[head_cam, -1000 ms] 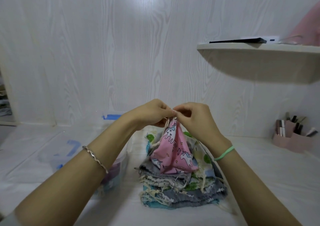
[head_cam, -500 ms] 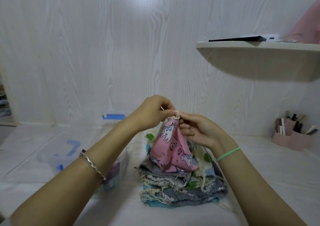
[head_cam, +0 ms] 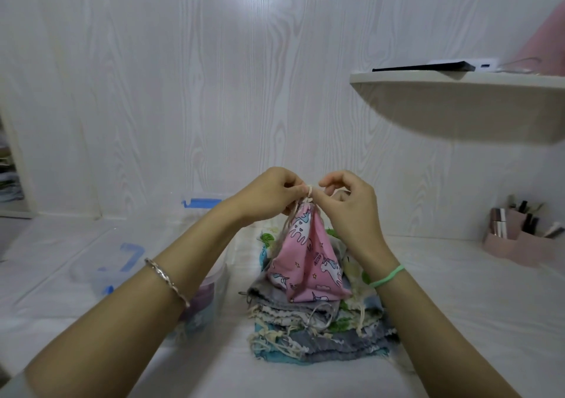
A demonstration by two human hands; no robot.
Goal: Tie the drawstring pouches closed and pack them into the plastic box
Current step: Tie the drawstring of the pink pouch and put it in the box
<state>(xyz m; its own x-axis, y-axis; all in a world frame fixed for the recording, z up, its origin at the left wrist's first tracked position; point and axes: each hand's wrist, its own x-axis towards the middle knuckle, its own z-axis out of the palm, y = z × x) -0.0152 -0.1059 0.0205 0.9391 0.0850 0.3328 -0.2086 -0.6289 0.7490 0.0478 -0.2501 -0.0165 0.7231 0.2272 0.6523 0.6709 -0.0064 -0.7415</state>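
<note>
The pink unicorn pouch (head_cam: 308,263) hanging under both hands is thin, matt printed cloth. Its drawstring (head_cam: 309,190), pinched between the left hand (head_cam: 269,194) and the right hand (head_cam: 348,211), is rough cream twisted cord. The stack of pouches (head_cam: 321,333) below the right hand is matt cloth too, with frayed, stringy cords along its edges. Left of the left hand, the plastic box (head_cam: 214,278) is clear, smooth plastic with opaque blue clips (head_cam: 201,203). A shiny metal bracelet (head_cam: 167,281) sits on the left wrist, and a smooth green band (head_cam: 386,275) on the right. The wall (head_cam: 183,92) and the surface (head_cam: 458,290) have a white wood-grain finish with a soft sheen.
</note>
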